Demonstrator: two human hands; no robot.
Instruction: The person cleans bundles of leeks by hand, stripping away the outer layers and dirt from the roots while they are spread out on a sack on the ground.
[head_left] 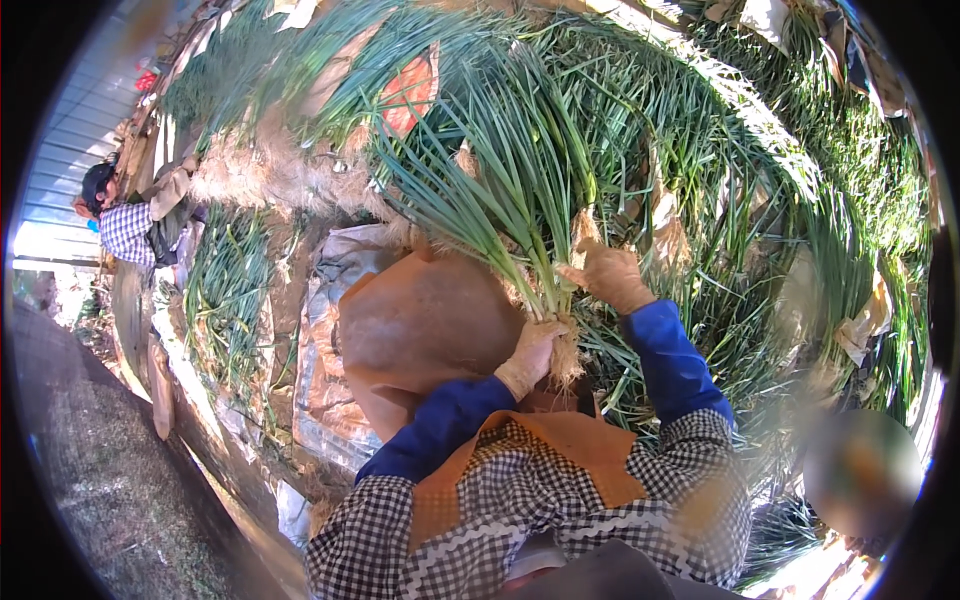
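A bunch of green onions [515,185] stands fanned out in front of me, leaves pointing away and pale roots [567,360] hanging toward my lap. My left hand [530,357], in a tan glove, is wrapped round the white stems just above the roots. My right hand [612,277], gloved alike, is at the right side of the same bunch. Its fingers are curled, with thumb and fingertips against the stems; what they pinch is too small to make out. A brown apron or sheet [430,320] covers my lap to the left of the bunch.
Heaped green onions [690,130] lie ahead and to the right. A long row of bunches with roots toward me [285,170] extends left. Another person [130,220] in a checked top sits at the far left. Crumpled sheeting [330,390] lies left of my lap.
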